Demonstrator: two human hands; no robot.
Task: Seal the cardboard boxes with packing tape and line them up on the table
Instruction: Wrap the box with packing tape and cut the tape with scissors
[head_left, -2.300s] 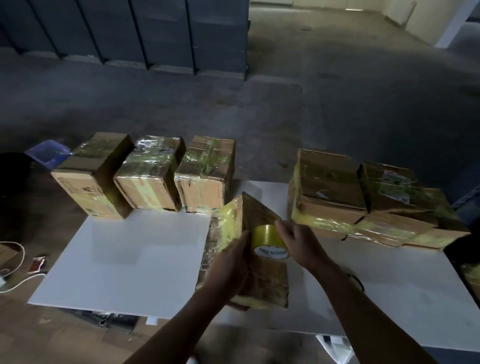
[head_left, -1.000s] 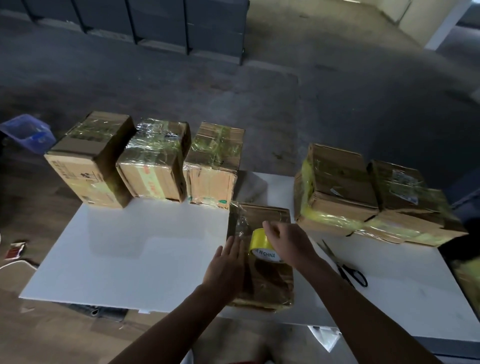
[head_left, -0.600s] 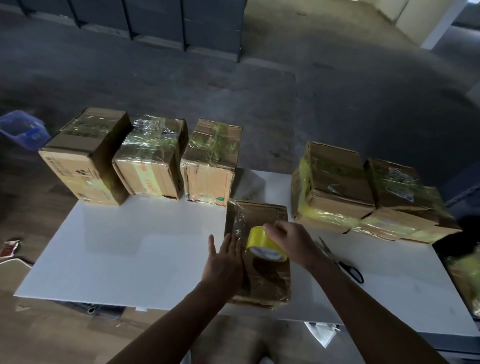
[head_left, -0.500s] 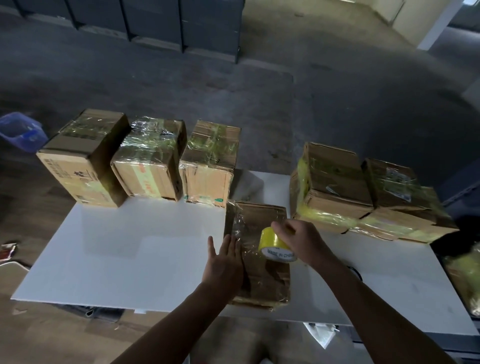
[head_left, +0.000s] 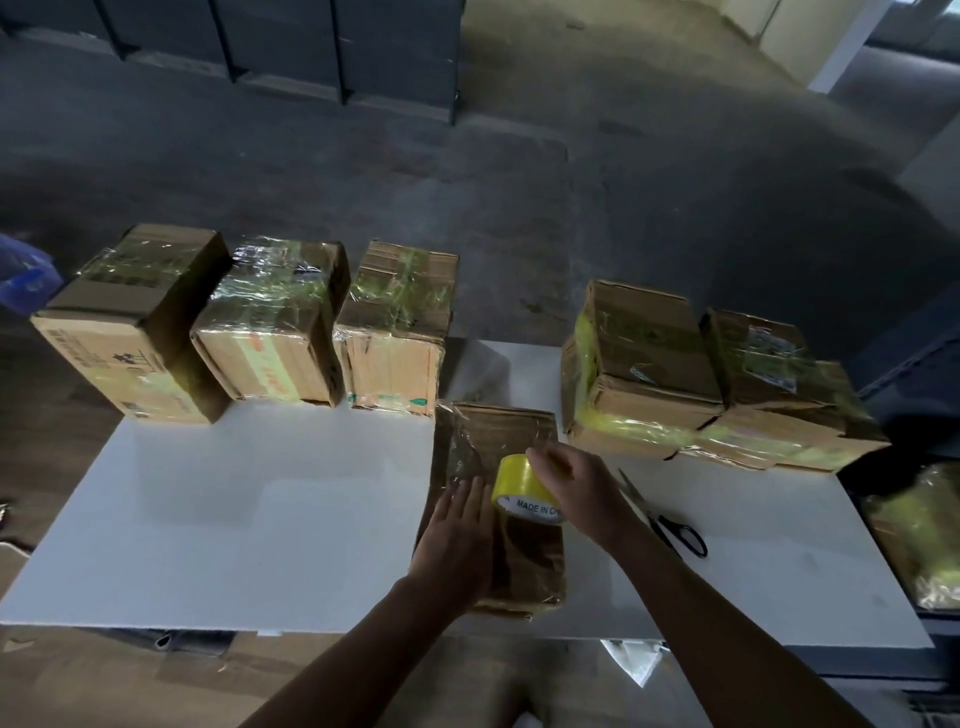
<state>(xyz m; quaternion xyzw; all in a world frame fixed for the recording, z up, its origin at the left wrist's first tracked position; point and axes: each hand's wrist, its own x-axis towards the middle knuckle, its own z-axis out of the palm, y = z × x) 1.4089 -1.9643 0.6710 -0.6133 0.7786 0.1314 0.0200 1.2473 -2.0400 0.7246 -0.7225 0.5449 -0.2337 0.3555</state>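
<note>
The box (head_left: 496, 431) being sealed lies flat at the near edge of the table (head_left: 260, 519), right of the middle. The left hand (head_left: 457, 540) presses on its near left part with straight fingers laid together. The right hand (head_left: 576, 488) has its fingers curled over the yellow roll (head_left: 519, 486), which stands on the lid.

From where I stand, the worry is the film. It already looks wrinkled and shiny toward the far left corner of the lid. If the roll is pulled at a slant, or the flat hand lets go early, the tape could fold onto itself or lift. The box's near end seems to hang a little past the table edge, so a hard push there could tip or slide it off. The scissors (head_left: 670, 525) lie just right of the right wrist, blades pointing far-left, and a careless sweep of the arm could knock them.

The finished row (head_left: 270, 322) stands along the far left edge, and the pile (head_left: 649, 353) sits far right. A shove could jostle either one.

As for writing, the roll's white core reads "MADE IN CH", with the rest hidden under the hand. The leftmost box in the row carries dark print and small symbols, too small to read. A pale sticker (head_left: 769, 358) on the pile is also illegible.
</note>
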